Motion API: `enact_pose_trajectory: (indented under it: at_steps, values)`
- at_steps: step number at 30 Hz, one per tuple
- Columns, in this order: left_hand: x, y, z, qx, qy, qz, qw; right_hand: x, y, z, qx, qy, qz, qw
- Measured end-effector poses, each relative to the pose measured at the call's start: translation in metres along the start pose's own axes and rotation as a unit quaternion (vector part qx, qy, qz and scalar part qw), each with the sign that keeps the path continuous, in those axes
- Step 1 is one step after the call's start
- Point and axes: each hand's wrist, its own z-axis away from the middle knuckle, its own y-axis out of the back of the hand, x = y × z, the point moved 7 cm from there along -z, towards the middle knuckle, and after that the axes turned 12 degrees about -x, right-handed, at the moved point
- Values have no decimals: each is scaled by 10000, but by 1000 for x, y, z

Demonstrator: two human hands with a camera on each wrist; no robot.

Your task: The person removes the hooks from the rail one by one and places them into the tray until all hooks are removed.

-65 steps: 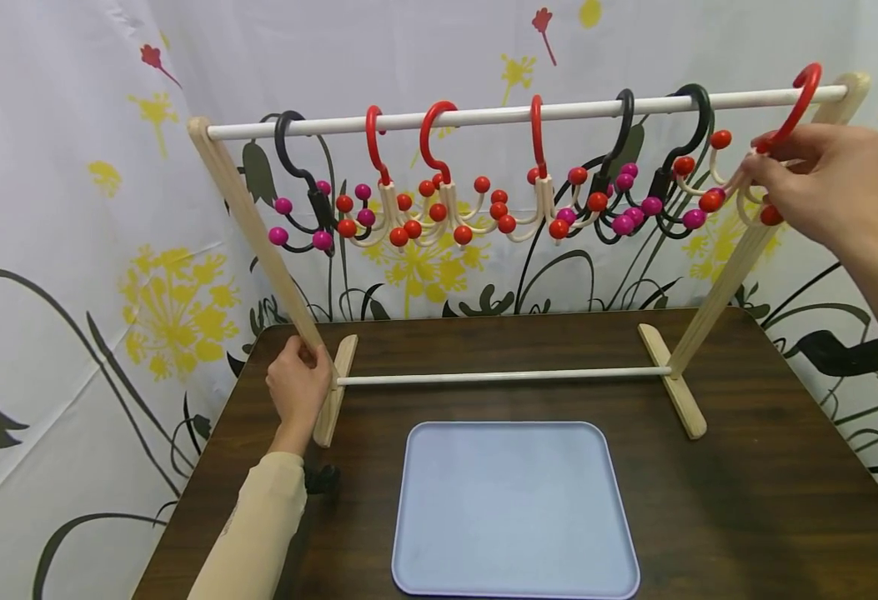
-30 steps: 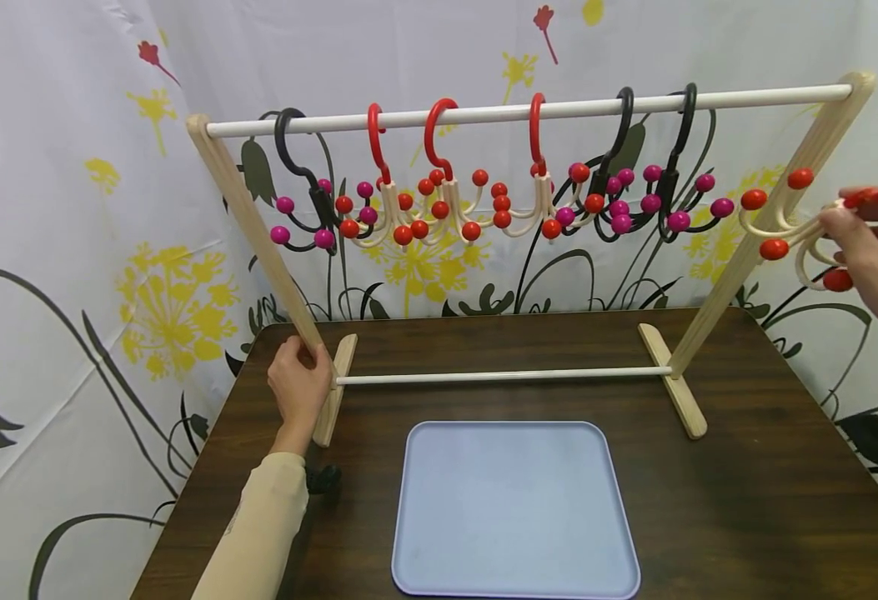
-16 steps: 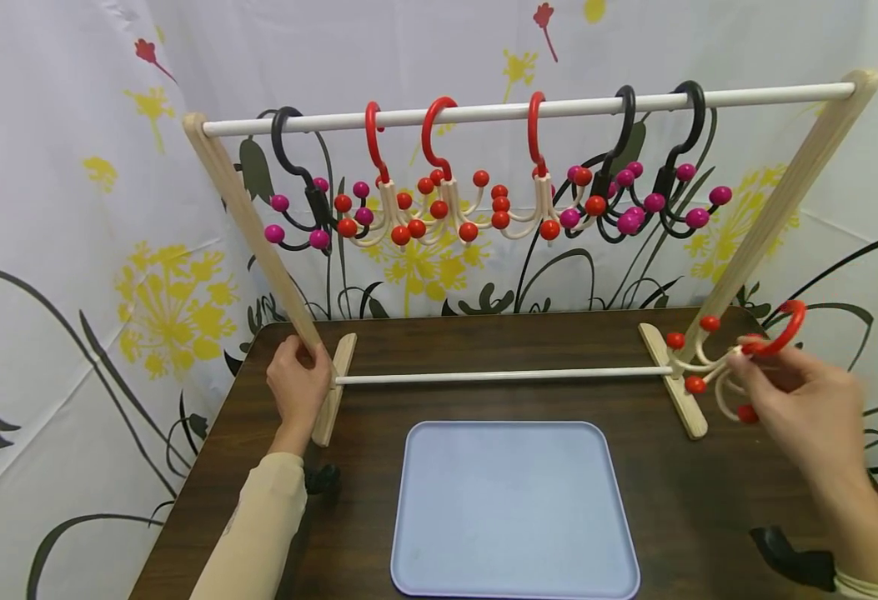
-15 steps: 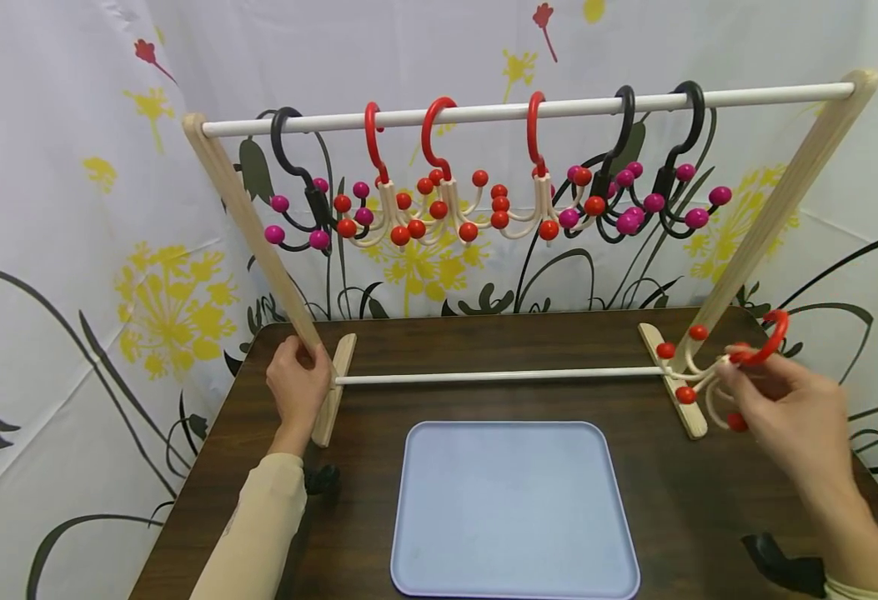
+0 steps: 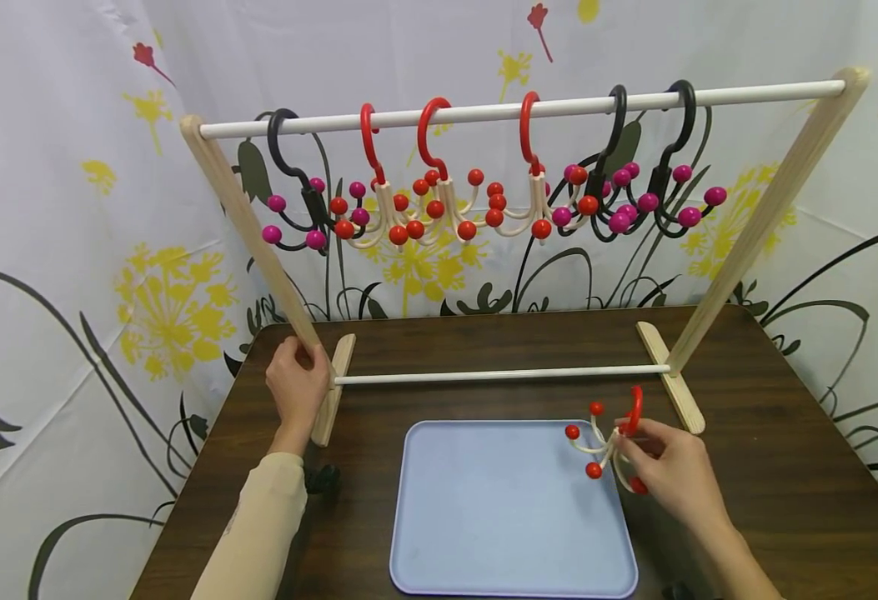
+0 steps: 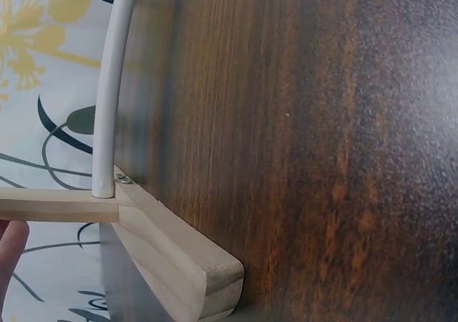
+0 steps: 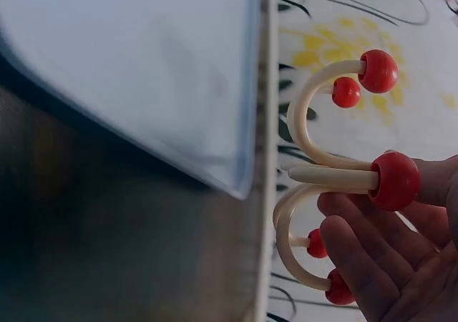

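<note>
In the head view my right hand (image 5: 674, 471) pinches a multi-prong hook hanger (image 5: 604, 448) with a red hook, cream prongs and red balls. It is above the right edge of a pale blue tray (image 5: 506, 517). The right wrist view shows the prongs of this hanger (image 7: 322, 172) beside my fingers (image 7: 372, 250). My left hand (image 5: 299, 387) grips the lower part of the left wooden post (image 5: 258, 250) of a small rack. Several similar hangers, red-and-cream ones (image 5: 446, 200) and black ones with magenta balls (image 5: 659, 183), hang from the rack's white top rail (image 5: 476, 113).
The rack's feet (image 5: 671, 379) stand on a dark wooden table (image 5: 484, 342), joined by a low white bar (image 5: 499, 375) behind the tray. A flower-print cloth (image 5: 71, 250) hangs behind and around the table.
My right hand has taken the red-hooked hanger off the rail's right end, out to the right, then down and leftward to the tray. My left hand stays on the post.
</note>
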Motion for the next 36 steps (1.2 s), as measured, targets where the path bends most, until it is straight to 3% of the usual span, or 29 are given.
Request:
enact_pose_trajectory:
  at_steps: [4,13,23,31,36]
  values:
    - [-1,-1,0,-41,34,9,10000,0,-20,-2,-196,158,-4,9997]
    - [-3,-1,0,-85,52,14,9999,-7,-47,-6,-224,489,300,9981]
    - [-4,-1,0,-43,56,12,10000,-9,-50,-17,-51,645,599,9961]
    - [-1,-1,0,6,-27,5,10000,-9,-51,-19,-189,831,468,9953]
    - [-2,-1,0,-21,9,32,10000,-8,-49,-19,-409,629,433,9962]
